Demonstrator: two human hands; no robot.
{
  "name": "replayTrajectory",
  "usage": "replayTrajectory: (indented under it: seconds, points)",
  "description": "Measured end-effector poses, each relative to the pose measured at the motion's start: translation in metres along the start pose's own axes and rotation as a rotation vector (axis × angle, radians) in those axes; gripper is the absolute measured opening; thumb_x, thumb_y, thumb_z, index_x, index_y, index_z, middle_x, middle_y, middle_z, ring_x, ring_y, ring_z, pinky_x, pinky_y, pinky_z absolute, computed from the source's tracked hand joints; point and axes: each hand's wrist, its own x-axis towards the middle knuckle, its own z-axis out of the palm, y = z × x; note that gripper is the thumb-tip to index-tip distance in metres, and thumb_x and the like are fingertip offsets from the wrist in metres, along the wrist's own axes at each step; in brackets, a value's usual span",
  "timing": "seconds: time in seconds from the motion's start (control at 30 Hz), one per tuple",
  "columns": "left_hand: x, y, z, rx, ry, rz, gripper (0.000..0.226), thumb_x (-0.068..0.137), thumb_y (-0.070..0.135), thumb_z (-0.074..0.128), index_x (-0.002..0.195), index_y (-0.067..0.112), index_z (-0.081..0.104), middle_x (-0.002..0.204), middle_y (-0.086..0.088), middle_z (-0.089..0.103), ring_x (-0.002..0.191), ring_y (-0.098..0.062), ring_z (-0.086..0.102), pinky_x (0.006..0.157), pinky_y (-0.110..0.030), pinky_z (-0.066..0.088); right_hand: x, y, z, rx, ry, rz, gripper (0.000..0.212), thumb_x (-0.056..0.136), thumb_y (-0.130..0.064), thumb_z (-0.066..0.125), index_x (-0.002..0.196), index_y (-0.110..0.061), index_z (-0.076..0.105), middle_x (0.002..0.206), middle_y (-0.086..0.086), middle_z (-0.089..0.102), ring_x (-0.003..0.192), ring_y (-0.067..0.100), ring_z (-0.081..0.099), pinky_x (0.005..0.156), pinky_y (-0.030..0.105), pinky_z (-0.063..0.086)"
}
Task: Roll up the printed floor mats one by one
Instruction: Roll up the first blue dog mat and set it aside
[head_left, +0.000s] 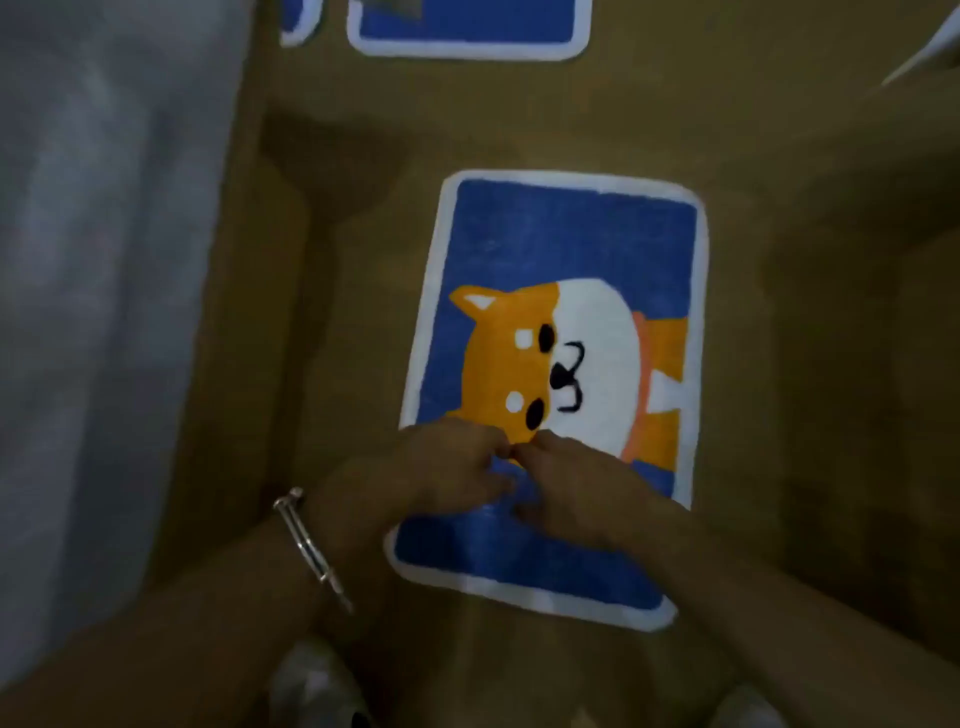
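The floor (805, 312) is a flat, matte brown sheet, dim and shadowed, and along my left runs a pale grey surface (104, 312) too blurred to name.

My left hand (452, 467) and right hand (576, 483) meet in the middle, fingers curled inward until the tips (491, 448) touch each other. Whether they pinch anything between them I cannot tell — the spot is smeared. Both hands lie over the near half of the mat (571, 239), around the lower edge of its print. I cannot tell if they press on the pile or hang just above it.

On my left wrist sits a thin metal bangle (311, 545), silvery, with a small knob at one end.

The mat lies flat and unrolled on the floor, a rounded-corner rectangle, long side running away from me and slightly askew. Its surface looks soft and napped: a deep blue field with a white border. Its print is a cartoon dog (498, 364) lying sideways, orange head with pointed ear toward the left, white muzzle and chest, black eyes and nose.

Farther off, at the top edge, a second mat (467, 31) shows its blue field and white rounded border, also flat — and just left of it a sliver of a third (296, 23). A pale edge (930, 52) cuts the top right corner. Near my body, a greyish blurred shape (311, 686) sits at the bottom.
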Motion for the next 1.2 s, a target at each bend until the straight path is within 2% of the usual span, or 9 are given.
replayTrajectory:
  seconds: [0.2,0.33,0.47,0.63,0.73,0.87,0.97,1.1,1.2]
  points:
    - [0.083,-0.036,0.022,0.040,0.000,0.002,0.053,0.088,0.045,0.058,0.136,0.029,0.043,0.133,0.000,0.050,0.119,-0.020,0.049,0.092,-0.034,0.044,0.080,0.050,0.030,-0.264,0.020,0.030,0.061,0.091,-0.042,0.056,0.140,-0.014,0.033,0.130,0.012,0.041,0.115,0.031,0.044,0.087,0.039,0.043]
    - [0.126,-0.053,0.024,0.144,0.171,-0.006,0.061,0.089,0.048,0.056,0.141,0.026,0.034,0.138,-0.003,0.041,0.123,-0.024,0.043,0.093,-0.037,0.040,0.106,0.079,0.034,-0.338,0.173,0.011,0.060,0.085,-0.041,0.062,0.134,-0.014,0.039,0.130,0.012,0.039,0.122,0.032,0.039,0.089,0.043,0.040]
    - [0.135,-0.070,0.038,0.420,0.198,0.018,0.076,0.082,0.047,0.065,0.142,0.022,0.026,0.141,-0.006,0.028,0.128,-0.028,0.031,0.095,-0.046,0.042,0.105,0.094,0.050,-0.527,0.135,0.014,0.089,0.084,-0.046,0.063,0.149,-0.015,0.011,0.152,0.013,0.009,0.143,0.035,0.007,0.103,0.052,0.031]
    - [0.119,-0.066,0.082,0.550,0.147,0.126,0.101,0.074,0.050,0.071,0.147,0.022,0.007,0.152,-0.008,0.010,0.139,-0.027,0.013,0.104,-0.049,0.034,0.084,0.082,0.084,-0.574,0.024,-0.040,0.100,0.088,-0.051,0.057,0.151,-0.012,-0.011,0.157,0.014,-0.017,0.144,0.036,-0.014,0.111,0.059,0.014]
    - [0.117,-0.067,0.104,0.588,0.141,0.160,0.120,0.072,0.055,0.071,0.148,0.024,-0.017,0.156,-0.008,-0.007,0.143,-0.028,-0.004,0.108,-0.053,0.025,0.078,0.079,0.113,-0.633,0.010,-0.102,0.109,0.083,-0.058,0.058,0.150,-0.012,-0.015,0.154,0.017,-0.027,0.142,0.040,-0.021,0.109,0.063,0.012]
    - [0.117,-0.068,0.127,0.640,0.082,0.283,0.130,0.072,0.058,0.068,0.128,0.029,-0.045,0.153,-0.005,-0.028,0.140,-0.028,-0.026,0.112,-0.059,0.006,0.074,0.072,0.138,-0.633,0.053,-0.202,0.104,0.083,-0.054,0.061,0.151,-0.016,-0.008,0.157,0.017,-0.014,0.143,0.044,-0.010,0.109,0.066,0.005]
    - [0.111,-0.065,0.143,0.677,0.012,0.406,0.131,0.073,0.057,0.068,0.125,0.031,-0.050,0.149,-0.003,-0.037,0.131,-0.026,-0.038,0.110,-0.061,-0.006,0.068,0.066,0.143,-0.642,0.010,-0.290,0.086,0.089,-0.044,0.056,0.152,-0.017,0.004,0.157,0.018,-0.014,0.140,0.049,-0.015,0.107,0.068,-0.006]
    - [0.108,-0.063,0.165,0.703,-0.071,0.467,0.129,0.077,0.050,0.068,0.123,0.033,-0.051,0.137,-0.005,-0.049,0.124,-0.030,-0.047,0.105,-0.063,-0.014,0.058,0.062,0.153,-0.705,-0.039,-0.278,0.085,0.064,-0.057,0.071,0.140,-0.028,0.046,0.150,0.015,0.036,0.136,0.047,0.029,0.101,0.068,0.022]
    - [0.106,-0.060,0.178,0.717,-0.091,0.518,0.119,0.084,0.040,0.061,0.123,0.037,-0.051,0.134,-0.004,-0.049,0.121,-0.030,-0.048,0.103,-0.064,-0.016,0.054,0.062,0.173,-0.710,-0.082,-0.293,0.086,0.073,-0.061,0.062,0.147,-0.031,0.032,0.153,0.015,0.028,0.135,0.052,0.012,0.104,0.068,0.015]
